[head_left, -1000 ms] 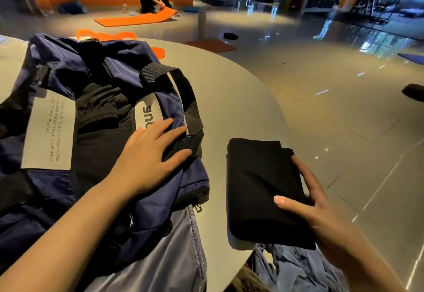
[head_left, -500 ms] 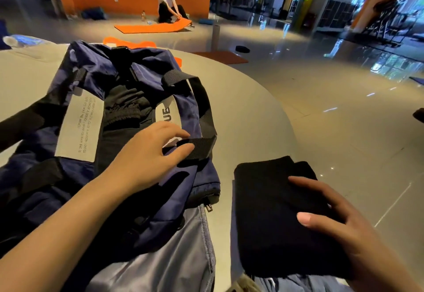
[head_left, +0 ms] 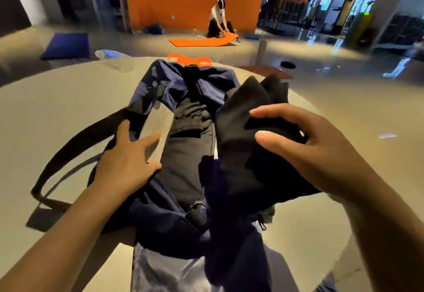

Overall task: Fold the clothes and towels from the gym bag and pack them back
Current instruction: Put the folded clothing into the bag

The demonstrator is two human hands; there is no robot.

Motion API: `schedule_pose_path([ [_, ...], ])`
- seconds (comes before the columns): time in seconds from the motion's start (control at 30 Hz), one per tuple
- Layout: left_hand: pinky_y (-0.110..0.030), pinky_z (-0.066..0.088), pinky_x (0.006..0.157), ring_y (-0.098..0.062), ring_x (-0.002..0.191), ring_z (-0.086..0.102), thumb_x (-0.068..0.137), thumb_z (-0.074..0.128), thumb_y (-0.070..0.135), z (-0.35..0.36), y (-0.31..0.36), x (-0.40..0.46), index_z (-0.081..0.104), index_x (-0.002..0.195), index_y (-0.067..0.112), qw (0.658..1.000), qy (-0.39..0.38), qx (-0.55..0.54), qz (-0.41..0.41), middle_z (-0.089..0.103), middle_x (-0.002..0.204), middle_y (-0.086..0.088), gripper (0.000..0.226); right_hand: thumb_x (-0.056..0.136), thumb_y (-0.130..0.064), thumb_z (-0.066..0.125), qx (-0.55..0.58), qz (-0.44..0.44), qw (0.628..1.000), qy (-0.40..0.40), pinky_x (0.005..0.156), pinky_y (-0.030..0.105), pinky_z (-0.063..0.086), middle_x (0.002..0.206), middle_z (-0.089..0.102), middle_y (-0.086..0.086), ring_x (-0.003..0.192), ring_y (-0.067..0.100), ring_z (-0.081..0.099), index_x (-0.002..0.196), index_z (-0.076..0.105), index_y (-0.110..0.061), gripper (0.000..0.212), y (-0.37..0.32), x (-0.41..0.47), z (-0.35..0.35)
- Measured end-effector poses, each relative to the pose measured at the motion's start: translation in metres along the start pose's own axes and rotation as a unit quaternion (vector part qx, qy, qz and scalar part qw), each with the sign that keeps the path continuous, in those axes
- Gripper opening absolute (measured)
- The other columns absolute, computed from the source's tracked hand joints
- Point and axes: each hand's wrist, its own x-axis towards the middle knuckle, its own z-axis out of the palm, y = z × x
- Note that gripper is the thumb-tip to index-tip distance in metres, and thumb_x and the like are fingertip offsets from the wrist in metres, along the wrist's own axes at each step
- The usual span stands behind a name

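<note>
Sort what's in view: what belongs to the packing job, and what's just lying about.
Job: navy gym bag, folded black garment in the right hand, black clothes inside the bag, left hand on its edge.

Lying about: orange item, clear plastic container, table.

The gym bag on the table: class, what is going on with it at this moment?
A person is packing a navy gym bag on a round table. The left hand rests flat on the bag's left flap, fingers straight, beside the open mouth. The right hand grips a folded black garment above the bag's right side. Another black garment already lies inside. The folded piece is not yet in.
</note>
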Motion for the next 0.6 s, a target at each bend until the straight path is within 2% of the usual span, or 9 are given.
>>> schedule_pose_path([
  [0.07, -0.046, 0.047, 0.092, -0.033, 0.123, 0.047, 0.086, 0.066, 0.031, -0.004, 0.001, 0.003, 0.033, 0.145, 0.040, 1.000, -0.008, 0.016, 0.019, 0.032, 0.148, -0.003, 0.068, 0.088, -0.038, 0.059, -0.164, -0.042, 0.984, -0.063, 0.082, 0.023, 0.048, 0.104, 0.058, -0.025, 0.095, 0.001, 0.057, 0.119, 0.059, -0.038, 0.031, -0.019, 0.033, 0.026],
  [0.13, -0.047, 0.048, 0.088, -0.032, 0.115, 0.051, 0.086, 0.062, 0.019, -0.006, 0.007, 0.005, 0.042, 0.139, 0.031, 0.999, 0.002, 0.011, 0.041, 0.047, 0.131, -0.004, 0.058, 0.090, -0.035, 0.054, -0.263, -0.045, 0.951, -0.153, 0.080, 0.030, 0.050, 0.111, 0.062, -0.009, 0.095, 0.013, 0.058, 0.120, 0.058, -0.027, 0.032, -0.027, 0.065, 0.065],
  [0.23, -0.044, 0.047, 0.085, -0.031, 0.105, 0.054, 0.084, 0.062, 0.013, -0.031, 0.002, -0.001, 0.053, 0.126, 0.018, 0.998, 0.052, 0.014, 0.041, 0.052, 0.120, -0.006, 0.043, 0.088, -0.030, 0.055, -0.243, 0.003, 0.932, -0.270, 0.075, 0.034, 0.054, 0.112, 0.062, 0.007, 0.094, 0.025, 0.060, 0.116, 0.061, -0.019, 0.031, -0.017, 0.088, 0.129],
  [0.3, -0.041, 0.045, 0.089, -0.030, 0.112, 0.053, 0.072, 0.066, 0.024, -0.063, -0.015, -0.008, 0.056, 0.130, 0.024, 0.998, 0.054, 0.008, 0.021, 0.053, 0.126, -0.003, 0.059, 0.086, -0.034, 0.057, -0.207, 0.032, 0.939, -0.272, 0.075, 0.034, 0.050, 0.117, 0.056, 0.009, 0.096, 0.028, 0.056, 0.115, 0.060, -0.022, 0.032, -0.002, 0.091, 0.152],
  [0.37, -0.041, 0.044, 0.095, -0.028, 0.116, 0.053, 0.060, 0.061, 0.034, -0.091, -0.031, -0.015, 0.053, 0.133, 0.037, 1.000, 0.031, -0.006, 0.002, 0.054, 0.131, 0.001, 0.074, 0.085, -0.037, 0.057, -0.197, 0.039, 0.945, -0.257, 0.077, 0.031, 0.041, 0.120, 0.049, 0.008, 0.102, 0.030, 0.053, 0.116, 0.058, -0.027, 0.033, 0.008, 0.092, 0.157],
  [0.43, -0.040, 0.043, 0.097, -0.026, 0.118, 0.052, 0.069, 0.069, 0.024, -0.096, -0.040, -0.019, 0.051, 0.133, 0.040, 1.000, 0.002, -0.013, -0.002, 0.054, 0.132, 0.002, 0.068, 0.084, -0.038, 0.058, -0.191, 0.033, 0.946, -0.260, 0.077, 0.029, 0.037, 0.121, 0.048, 0.007, 0.106, 0.029, 0.052, 0.118, 0.057, -0.031, 0.035, 0.013, 0.094, 0.158],
  [0.5, -0.036, 0.041, 0.099, -0.023, 0.122, 0.050, 0.077, 0.067, 0.011, -0.088, -0.044, -0.018, 0.048, 0.137, 0.039, 1.000, -0.006, -0.010, -0.009, 0.050, 0.137, 0.004, 0.069, 0.084, -0.038, 0.058, -0.179, 0.026, 0.945, -0.271, 0.077, 0.029, 0.036, 0.118, 0.047, 0.004, 0.105, 0.027, 0.051, 0.120, 0.055, -0.033, 0.037, 0.012, 0.092, 0.156],
  [0.6, -0.035, 0.040, 0.102, -0.017, 0.125, 0.048, 0.078, 0.064, 0.009, -0.082, -0.046, -0.013, 0.044, 0.140, 0.035, 1.000, 0.002, -0.026, 0.001, 0.046, 0.142, 0.008, 0.070, 0.084, -0.036, 0.058, -0.162, 0.002, 0.956, -0.245, 0.074, 0.029, 0.036, 0.108, 0.044, 0.000, 0.094, 0.023, 0.051, 0.120, 0.053, -0.034, 0.037, 0.002, 0.090, 0.146],
])
